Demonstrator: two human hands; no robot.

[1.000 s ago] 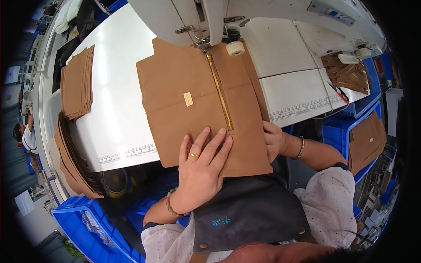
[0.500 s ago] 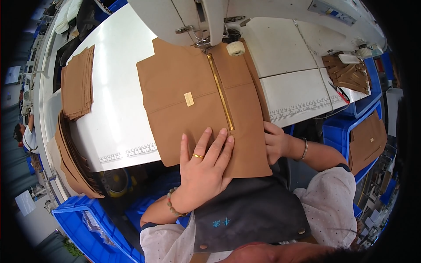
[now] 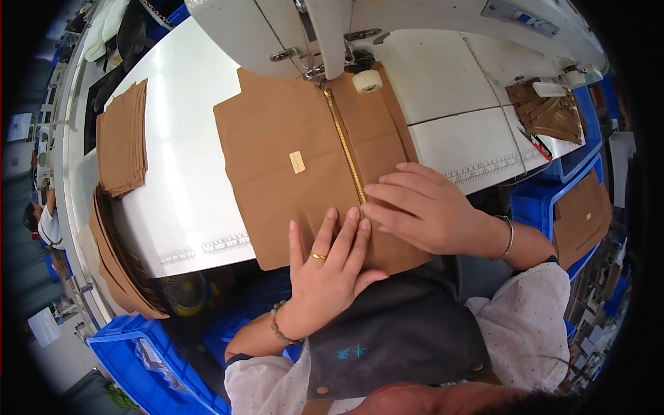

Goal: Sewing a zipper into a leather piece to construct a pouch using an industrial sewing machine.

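A brown fabric panel lies under the needle area of a white sewing machine. A gold-toothed zipper runs down it from the machine's foot, with a small cream label to the left. My left hand rests flat on the panel's near part, fingers spread, just left of the zipper's lower end. Over the panel's right side reaches my right hand, fingers stretched toward that same end and holding nothing. The panel's near edge hangs past the table edge, above a dark apron.
A stack of brown pieces lies on the white table at left, with curved brown panels nearer. Brown strips and a red-handled tool lie at right. Blue crates flank me; the right one holds brown panels.
My right hand has come from under the panel's right edge to its top, beside the zipper's lower end. My left hand stays nearly in place on the panel.
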